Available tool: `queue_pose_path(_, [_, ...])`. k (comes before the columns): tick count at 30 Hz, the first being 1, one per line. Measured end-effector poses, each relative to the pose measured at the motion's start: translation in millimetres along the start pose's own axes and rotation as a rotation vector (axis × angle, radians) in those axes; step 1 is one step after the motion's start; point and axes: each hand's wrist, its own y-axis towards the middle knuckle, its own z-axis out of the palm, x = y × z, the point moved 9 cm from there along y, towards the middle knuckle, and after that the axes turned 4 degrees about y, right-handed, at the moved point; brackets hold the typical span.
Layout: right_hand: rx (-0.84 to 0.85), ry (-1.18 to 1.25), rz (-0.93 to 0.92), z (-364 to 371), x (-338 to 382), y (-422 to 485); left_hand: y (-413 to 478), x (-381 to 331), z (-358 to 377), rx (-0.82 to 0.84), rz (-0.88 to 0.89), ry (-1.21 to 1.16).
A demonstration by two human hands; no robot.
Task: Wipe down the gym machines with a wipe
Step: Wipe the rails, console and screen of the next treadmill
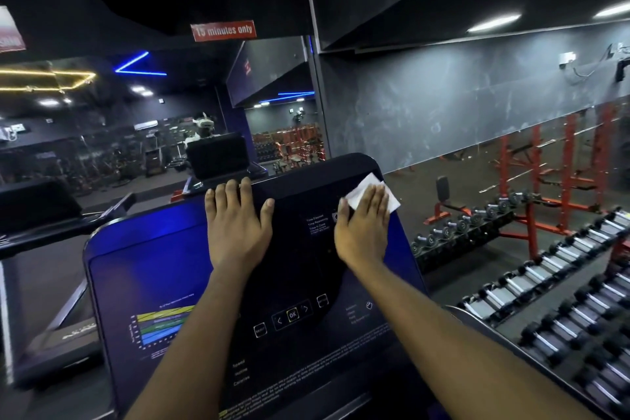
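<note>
Head view: a mirror point(102, 133) fills nine to twelve o'clock and shows a dim gym with yellow and blue light strips. The console point(300, 187) takes the centre and runs down to six o'clock; it is black in the middle with blue panels on either side. From three to five o'clock, dumbbell racks point(562, 300) lie in long rows. Red frames point(572, 160) stand beyond them at two o'clock, against a grey wall point(443, 95).

My two bare forearms come up from six o'clock onto the console. My left hand point(238, 228) lies flat on the black part just left of centre. Its fingers are straight and spread, the tips reach the top edge, and it holds nothing. My right hand point(363, 232) lies flat at about one o'clock on the console, fingers straight and close together, and presses the wipe point(366, 186) down.

The wipe is white and sits at the console's upper right corner. Part of it is under my fingers, and the rest shows past them and past the console's right edge.

A colour chart point(160, 327) sits at seven o'clock on the blue panel. A red sign point(223, 31) at twelve o'clock reads "minutes only". An OK button point(292, 314) sits between my forearms.
</note>
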Motion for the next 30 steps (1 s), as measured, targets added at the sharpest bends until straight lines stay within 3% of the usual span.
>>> queue_pose_path(2, [0.014,0.032,0.014,-0.7,20.6,21.7,0.4,0.0,0.0,-0.003,0.000,0.000])
queue_pose_path(6, [0.088,-0.014,-0.399,15.3,46.6,-41.3,-0.1,0.4,0.1,-0.026,-0.008,-0.009])
queue_pose_path(8, [0.116,-0.048,-0.488,21.0,26.8,-79.9,-1.0,0.8,0.4,-0.028,-0.011,-0.024])
queue_pose_path(10, [0.062,-0.071,-0.408,17.7,4.0,-79.1,-1.3,0.9,0.0,-0.027,-0.005,-0.022])
queue_pose_path(14, [-0.017,0.019,-0.026,7.1,1.6,-10.9,-1.3,3.8,0.4,0.005,0.009,-0.011])
queue_pose_path(16, [-0.017,0.074,0.016,6.4,20.1,7.4,0.1,3.8,1.0,0.014,0.020,-0.021])
queue_pose_path(20, [0.090,0.016,-0.427,26.8,62.0,-61.5,-0.1,3.6,0.0,0.028,0.024,-0.036])
queue_pose_path(23, [0.129,-0.064,-0.552,30.3,34.6,-104.9,-0.3,10.0,-3.7,0.064,0.094,-0.045])
queue_pose_path(26, [0.057,-0.039,-0.334,21.2,10.5,-76.6,2.5,20.0,-13.3,0.070,0.197,-0.018])
queue_pose_path(28, [0.017,0.039,-0.123,17.2,20.8,-45.6,5.1,42.1,-26.9,0.011,0.106,-0.020])
queue_pose_path(30, [0.039,0.082,-0.084,24.1,53.0,-32.3,2.7,71.5,-38.2,-0.031,-0.017,-0.008])
